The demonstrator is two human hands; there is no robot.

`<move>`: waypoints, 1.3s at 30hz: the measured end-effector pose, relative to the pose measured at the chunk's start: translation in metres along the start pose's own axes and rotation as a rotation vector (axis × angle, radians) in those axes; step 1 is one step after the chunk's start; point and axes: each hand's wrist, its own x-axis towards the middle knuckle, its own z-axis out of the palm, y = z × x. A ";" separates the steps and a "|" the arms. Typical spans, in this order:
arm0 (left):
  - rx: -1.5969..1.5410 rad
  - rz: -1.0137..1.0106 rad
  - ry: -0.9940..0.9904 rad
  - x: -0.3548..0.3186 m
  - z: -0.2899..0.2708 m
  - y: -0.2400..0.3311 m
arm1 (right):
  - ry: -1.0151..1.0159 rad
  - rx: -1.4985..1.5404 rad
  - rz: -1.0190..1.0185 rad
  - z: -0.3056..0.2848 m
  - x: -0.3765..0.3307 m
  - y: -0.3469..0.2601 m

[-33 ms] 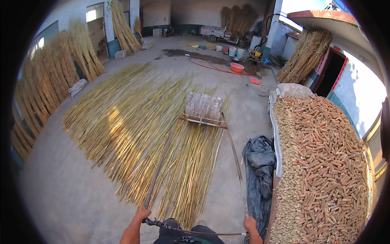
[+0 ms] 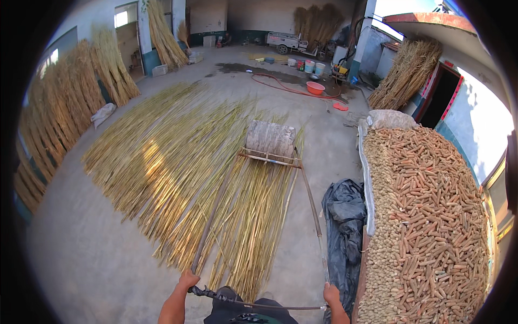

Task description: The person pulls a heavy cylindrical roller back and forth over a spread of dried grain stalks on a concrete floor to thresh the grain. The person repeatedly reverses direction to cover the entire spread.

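A stone roller (image 2: pixel 271 139) in a wooden frame lies on a wide layer of yellow reeds (image 2: pixel 178 162) spread over the concrete yard. Two long poles (image 2: pixel 209 220) run from the frame back to me, joined by a crossbar (image 2: pixel 259 303) at my waist. My left hand (image 2: pixel 187 280) grips the left end of the crossbar. My right hand (image 2: pixel 331 295) grips its right end. The roller sits at the far end of the poles, ahead of me.
A big pile of corn cobs (image 2: pixel 431 227) in a mesh bin fills the right. A black tarp (image 2: pixel 344 216) lies beside it. Reed bundles (image 2: pixel 65 102) lean on the left wall. A red basin (image 2: pixel 315 87), hose, buckets and a small cart stand far back.
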 end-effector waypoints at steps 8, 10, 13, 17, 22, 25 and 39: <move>-0.090 0.017 -0.079 0.053 -0.020 0.079 | -0.047 -0.054 0.000 -0.027 0.089 -0.033; -0.065 0.016 -0.079 0.064 -0.004 0.095 | 0.024 -0.045 -0.027 -0.031 0.109 -0.032; -0.150 0.017 -0.147 0.083 -0.003 0.096 | 0.011 -0.024 -0.046 -0.036 0.129 -0.050; -0.106 0.023 -0.154 0.113 -0.027 0.107 | 0.042 -0.072 0.019 -0.014 0.126 -0.066; -0.064 0.001 -0.153 0.135 -0.052 0.090 | 0.044 -0.025 0.041 0.001 0.116 -0.104; -0.060 0.037 -0.083 0.140 -0.058 0.084 | 0.051 -0.024 0.060 0.001 0.109 -0.120; -0.031 0.120 -0.017 0.129 -0.105 0.108 | 0.038 -0.026 0.031 -0.008 0.096 -0.127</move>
